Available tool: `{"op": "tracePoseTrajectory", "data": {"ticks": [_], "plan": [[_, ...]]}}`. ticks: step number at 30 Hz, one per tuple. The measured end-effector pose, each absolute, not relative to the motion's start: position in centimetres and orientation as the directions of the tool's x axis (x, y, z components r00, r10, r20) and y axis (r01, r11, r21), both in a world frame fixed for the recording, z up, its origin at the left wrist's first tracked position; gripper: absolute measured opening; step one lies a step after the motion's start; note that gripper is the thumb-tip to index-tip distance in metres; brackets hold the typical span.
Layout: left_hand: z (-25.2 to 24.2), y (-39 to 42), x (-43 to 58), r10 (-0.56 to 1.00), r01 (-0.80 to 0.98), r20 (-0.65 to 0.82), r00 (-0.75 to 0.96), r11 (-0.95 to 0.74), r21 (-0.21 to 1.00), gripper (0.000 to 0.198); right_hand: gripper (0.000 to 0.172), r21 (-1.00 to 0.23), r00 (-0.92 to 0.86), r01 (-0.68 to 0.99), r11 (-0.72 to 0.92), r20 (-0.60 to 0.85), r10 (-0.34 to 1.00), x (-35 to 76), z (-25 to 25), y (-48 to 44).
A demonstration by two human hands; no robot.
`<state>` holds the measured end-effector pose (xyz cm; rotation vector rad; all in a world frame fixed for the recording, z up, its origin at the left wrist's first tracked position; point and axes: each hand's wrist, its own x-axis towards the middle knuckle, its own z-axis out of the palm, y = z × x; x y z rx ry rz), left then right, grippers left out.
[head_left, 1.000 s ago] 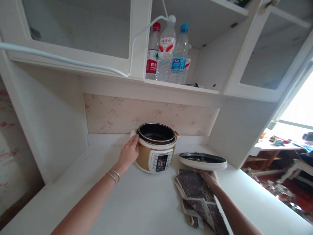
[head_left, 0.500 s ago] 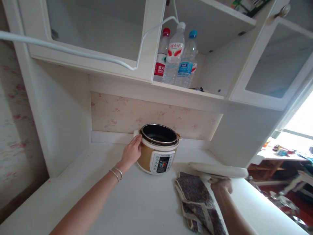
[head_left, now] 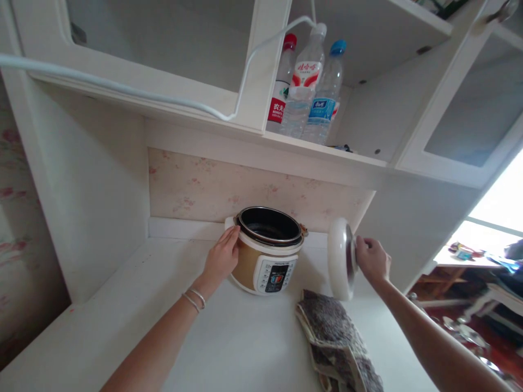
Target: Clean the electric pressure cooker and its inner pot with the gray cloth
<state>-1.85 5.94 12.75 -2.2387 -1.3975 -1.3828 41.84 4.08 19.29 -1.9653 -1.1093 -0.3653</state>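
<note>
A gold and white electric cooker [head_left: 247,262] stands uncovered on the white counter [head_left: 229,343], its dark inner pot [head_left: 269,224] showing. My left hand [head_left: 223,253] rests against the cooker's left side near the rim, fingers extended and the thumb lower down. To the right of the cooker, my right hand [head_left: 372,260] grips the white lid [head_left: 338,258] by its knob; the lid is on edge above the counter, apart from the cooker. A folded grey-brown cloth [head_left: 337,332] lies on the counter below the lid.
Plastic bottles [head_left: 304,87] stand on the open cabinet shelf [head_left: 327,148] above. A white cable [head_left: 163,98] crosses in front of the upper cabinet. A side panel [head_left: 412,218] rises at the right; beyond it are a window and a cluttered table [head_left: 461,260].
My right hand has risen with the lid, which has turned from nearly flat to upright. My left hand stays on the cooker. The view has shifted slightly.
</note>
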Motion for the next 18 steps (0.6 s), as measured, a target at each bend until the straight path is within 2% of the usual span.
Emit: {"op": "tracePoseTrajectory", "data": {"ticks": [5,8,10,14,18], "plan": [[12.5,6.1,-1.9,0.64,0.76,0.761,0.109,-0.547,0.351,0.057,0.05,-0.262,0.267,0.959,-0.109,0.698,0.665,35.7,26.4,5.7],[12.5,5.9,-1.8,0.648,0.756,0.753,0.112,-0.548,0.359,0.058,0.049,-0.028,0.046,0.999,-0.036,0.674,0.737,31.1,30.0,7.4],[12.4,5.9,-1.8,0.639,0.761,0.761,0.116,-0.55,0.345,0.06,0.052,0.088,-0.037,0.996,-0.022,0.622,0.782,27.7,31.6,8.6],[12.2,6.4,-2.3,0.628,0.785,0.768,0.127,-0.537,0.31,0.063,0.059,0.239,-0.115,0.971,-0.008,0.493,0.863,21.4,32.9,10.8],[12.1,6.8,-3.5,0.67,0.793,0.74,0.061,-0.483,0.371,0.065,0.058,0.292,-0.133,0.956,0.016,0.386,0.913,17.0,32.8,12.7]]}}
